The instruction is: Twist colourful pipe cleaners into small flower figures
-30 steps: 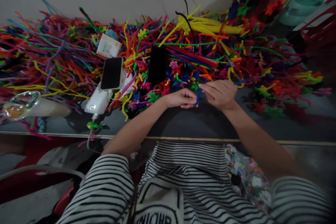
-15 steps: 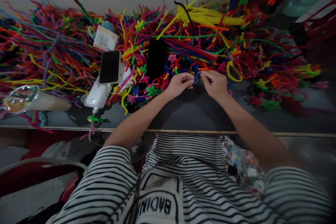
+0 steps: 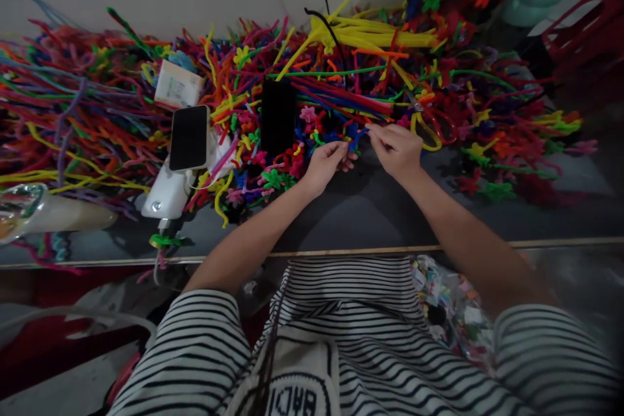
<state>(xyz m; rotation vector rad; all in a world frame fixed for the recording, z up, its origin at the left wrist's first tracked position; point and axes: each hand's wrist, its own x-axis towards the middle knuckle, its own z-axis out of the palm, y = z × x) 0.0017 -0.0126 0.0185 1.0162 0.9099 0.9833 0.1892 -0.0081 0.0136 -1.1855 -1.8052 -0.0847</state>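
Observation:
Between my two hands runs a short blue pipe cleaner (image 3: 357, 139), bent along its length. My left hand (image 3: 325, 166) pinches its lower end with thumb and fingers. At the upper end, my right hand (image 3: 397, 148) grips it between thumb and forefinger. Both hands hover over the front part of the dark table (image 3: 336, 224). Just beyond them lie a bundle of red and blue pipe cleaners (image 3: 341, 94) and a pink pipe-cleaner flower (image 3: 308, 114). Scissors with yellow and red handles (image 3: 426, 133) rest right of my right hand.
Heaps of coloured pipe cleaners (image 3: 102, 117) cover the back of the table. A black phone (image 3: 278, 117), another phone (image 3: 189, 138) on a white power bank (image 3: 164, 194), a small box (image 3: 178, 84) and a lying plastic cup (image 3: 73, 213) are left of my hands. Yellow pipe cleaners (image 3: 380, 34) lie behind.
My hands have drawn slightly apart, and more of the blue pipe cleaner shows between them. The left hand has turned a little. The whole view has shifted somewhat.

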